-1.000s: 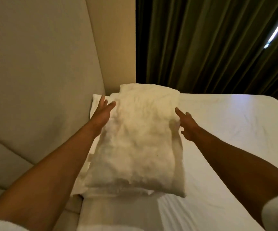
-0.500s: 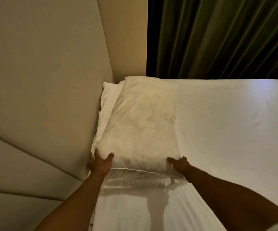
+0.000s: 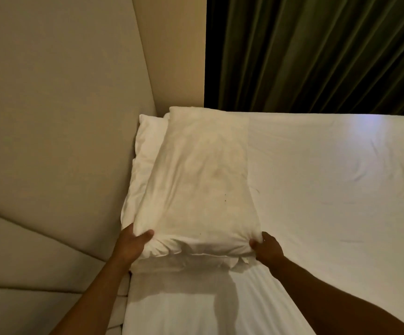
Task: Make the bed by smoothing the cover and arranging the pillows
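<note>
The left hand [image 3: 133,245] gripped the near left corner of the top pillow [image 3: 196,184], thumb pressed over its edge. Between both hands the pillow lay stacked on a lower pillow [image 3: 147,141]. It looked soft and light, best held at its corners. The right hand [image 3: 266,247] pinched the near right corner.

Pretty sure I'm in a hotel-type bedroom: big bed with a smooth white sheet [image 3: 329,189], two white pillows [image 3: 196,180] stacked at its head against a padded beige panelled headboard wall [image 3: 51,117], and heavy dark green pleated curtains [image 3: 317,54] right behind the bed's far edge.
</note>
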